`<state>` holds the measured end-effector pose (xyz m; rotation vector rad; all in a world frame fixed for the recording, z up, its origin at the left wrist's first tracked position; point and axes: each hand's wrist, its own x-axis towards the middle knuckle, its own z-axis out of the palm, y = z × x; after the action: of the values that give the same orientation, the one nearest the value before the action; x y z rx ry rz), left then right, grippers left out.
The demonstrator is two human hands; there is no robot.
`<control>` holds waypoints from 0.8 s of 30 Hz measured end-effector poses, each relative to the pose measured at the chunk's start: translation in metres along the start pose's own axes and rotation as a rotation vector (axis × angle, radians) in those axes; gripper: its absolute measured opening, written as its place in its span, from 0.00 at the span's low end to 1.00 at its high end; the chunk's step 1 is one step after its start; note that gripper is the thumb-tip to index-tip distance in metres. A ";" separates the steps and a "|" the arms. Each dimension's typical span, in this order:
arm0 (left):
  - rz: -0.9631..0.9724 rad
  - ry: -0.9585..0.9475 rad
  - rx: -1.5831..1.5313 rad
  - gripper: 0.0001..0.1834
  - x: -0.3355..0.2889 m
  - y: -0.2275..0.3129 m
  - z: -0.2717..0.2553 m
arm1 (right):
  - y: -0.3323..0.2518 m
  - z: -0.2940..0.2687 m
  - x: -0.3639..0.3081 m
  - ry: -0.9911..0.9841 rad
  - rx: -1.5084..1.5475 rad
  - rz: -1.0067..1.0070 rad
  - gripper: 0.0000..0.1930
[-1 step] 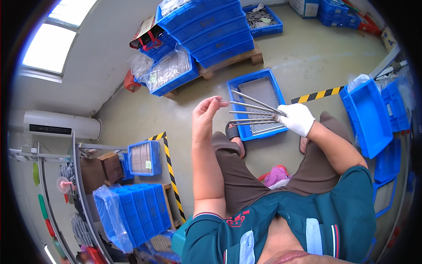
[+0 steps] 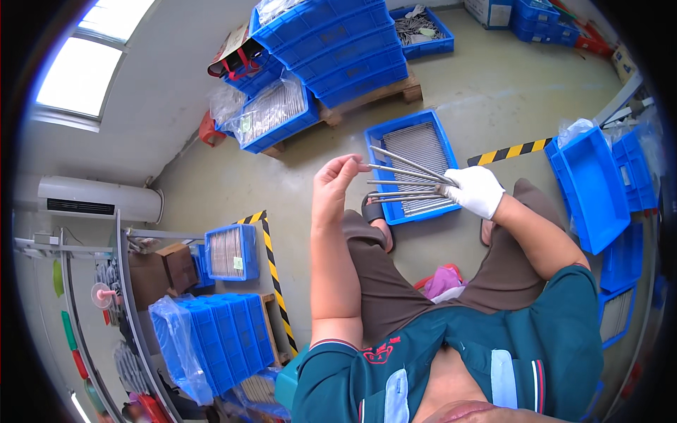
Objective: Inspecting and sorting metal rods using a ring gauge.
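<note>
My right hand (image 2: 477,192), in a white glove, grips several thin grey metal rods (image 2: 407,172) at one end. They fan out leftward over a blue crate (image 2: 374,134) on the floor, which holds a layer of similar rods (image 2: 421,141). My left hand (image 2: 336,185) is bare and raised left of the crate. Its thumb and forefinger are closed in a pinch right by the free tip of one rod. Whether the fingertips hold that tip or anything small cannot be made out.
Stacked blue crates (image 2: 338,53) stand on a wooden pallet (image 2: 374,99) ahead. More crates (image 2: 218,338) rise at the left, beside black-and-yellow floor tape (image 2: 273,289). At the right a tilted blue crate (image 2: 591,190) leans near others. My feet flank the rod crate.
My left fingertips and the free ends of the fanned rods have shifted very slightly. My right hand stays in place, still gripping the rods.
</note>
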<state>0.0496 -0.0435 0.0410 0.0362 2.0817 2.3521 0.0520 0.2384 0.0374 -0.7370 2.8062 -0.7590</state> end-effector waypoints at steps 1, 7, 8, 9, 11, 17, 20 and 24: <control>-0.003 0.002 -0.001 0.13 -0.001 -0.001 0.003 | 0.000 0.000 0.000 -0.057 -0.005 -0.019 0.18; -0.058 -0.079 0.023 0.14 -0.003 0.000 0.005 | -0.004 -0.002 -0.002 -0.036 -0.005 -0.035 0.17; -0.062 -0.087 0.036 0.14 -0.003 -0.001 0.004 | -0.004 -0.001 -0.003 0.006 -0.020 -0.046 0.15; -0.065 -0.094 0.049 0.14 -0.003 -0.001 0.003 | -0.006 -0.001 -0.004 0.005 -0.019 -0.045 0.15; -0.086 -0.103 0.038 0.14 -0.004 -0.002 0.002 | -0.011 -0.001 -0.006 0.082 -0.157 -0.027 0.16; -0.060 -0.151 -0.029 0.12 -0.004 0.002 0.008 | -0.004 0.002 -0.003 0.001 -0.070 -0.089 0.15; -0.033 -0.192 -0.028 0.12 -0.007 0.004 0.003 | 0.000 0.003 -0.001 -0.100 0.130 -0.118 0.17; 0.050 -0.169 0.005 0.12 -0.007 0.009 -0.013 | -0.005 -0.009 0.000 -0.480 0.580 0.159 0.23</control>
<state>0.0563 -0.0571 0.0484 0.2801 2.0306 2.2818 0.0522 0.2386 0.0477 -0.4956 2.0389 -1.1151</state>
